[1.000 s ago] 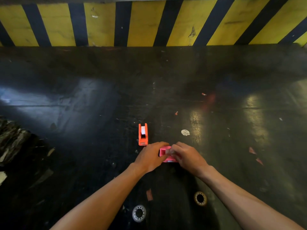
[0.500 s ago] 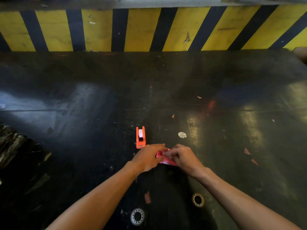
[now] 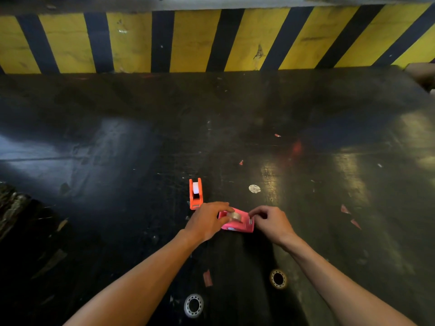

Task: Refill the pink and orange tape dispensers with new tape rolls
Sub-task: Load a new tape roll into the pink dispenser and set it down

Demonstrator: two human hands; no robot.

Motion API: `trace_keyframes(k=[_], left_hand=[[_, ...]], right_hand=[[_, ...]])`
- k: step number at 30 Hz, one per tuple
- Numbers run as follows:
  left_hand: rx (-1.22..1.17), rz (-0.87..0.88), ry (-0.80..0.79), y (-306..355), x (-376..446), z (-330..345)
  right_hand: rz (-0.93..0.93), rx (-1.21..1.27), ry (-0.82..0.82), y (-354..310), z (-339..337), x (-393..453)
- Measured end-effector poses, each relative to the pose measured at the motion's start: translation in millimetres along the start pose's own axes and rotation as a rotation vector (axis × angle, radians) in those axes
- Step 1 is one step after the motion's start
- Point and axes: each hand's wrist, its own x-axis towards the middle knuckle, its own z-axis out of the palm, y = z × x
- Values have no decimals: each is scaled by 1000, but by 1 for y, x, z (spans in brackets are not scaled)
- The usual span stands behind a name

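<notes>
The pink tape dispenser (image 3: pixel 237 225) lies on the dark table between my hands, with a clear tape roll (image 3: pixel 235 216) seated in it. My left hand (image 3: pixel 206 221) grips the dispenser's left end, its fingers on the roll. My right hand (image 3: pixel 270 221) pinches at the cutter end on the right; what its fingertips hold is too small to tell. The orange tape dispenser (image 3: pixel 195 193) stands just behind my left hand, with a white roll in it.
Two empty tape cores, a whitish core (image 3: pixel 193 305) and a brownish core (image 3: pixel 278 278), lie near the front edge. A round white sticker (image 3: pixel 254 188) and small red scraps dot the table (image 3: pixel 117 149). A yellow-and-black striped wall (image 3: pixel 188 41) bounds the back.
My hands have drawn apart, uncovering the pink dispenser and its roll. My right hand has shifted right, to the cutter end.
</notes>
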Motion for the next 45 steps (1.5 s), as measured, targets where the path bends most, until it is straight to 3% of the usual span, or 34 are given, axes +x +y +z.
trace_keyframes(k=[3,7,14,24,28,45], left_hand=[[12,5,-2,-1,1,0],[21,11,-1,-2,1,1],[14,3,-3,0,1,0],[-23,-14,-16,-5,3,1],[-38,-26,-27,-5,4,1],[-67,-40,-14,-8,5,7]], right_hand=[[-7,10,-37,-6,3,0],[-55,-245,-64,-16,21,1],[41,-250,-31,-19,19,15],[349,314,-135,7,2,20],[415,415,-196,20,-8,15],[317,124,-93,23,16,15]])
